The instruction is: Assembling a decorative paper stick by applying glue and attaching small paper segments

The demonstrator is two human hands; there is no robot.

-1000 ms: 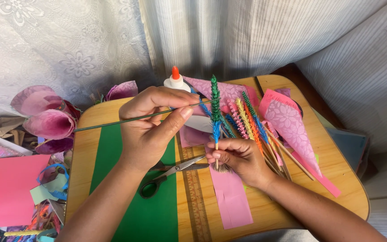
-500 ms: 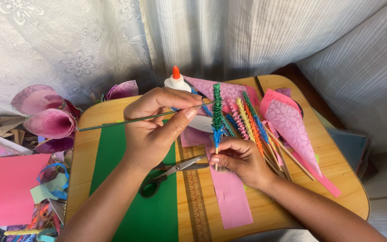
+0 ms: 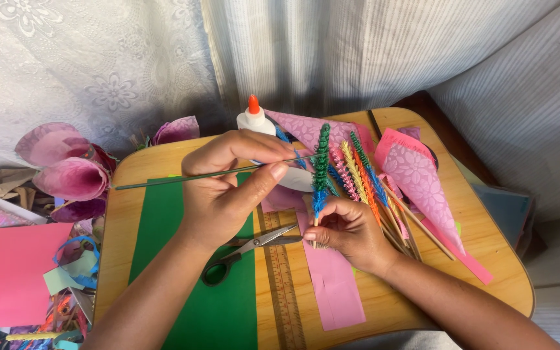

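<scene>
green and thin, the stick (image 3: pixel 189 177) is lying across the left hand (image 3: pixel 228 191), pinched between thumb and forefinger, its free end pointing toward 9 o'clock. the wrist is bending upward from 7 o'clock. the right hand (image 3: pixel 350 230) is curling its fingers tight around the base of a green-and-blue twisted paper stem (image 3: pixel 321 170), holding it upright toward 12 o'clock. scissors (image 3: pixel 247 249) are lying on the wooden tabletop (image 3: pixel 481 272) between both forearms, beside a pink paper strip (image 3: pixel 332 279).

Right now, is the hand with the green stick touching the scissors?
Apart. The head view shows the left hand pinching the thin green stick up in the air, above the scissors, which lie flat on the green paper and the table.
</scene>
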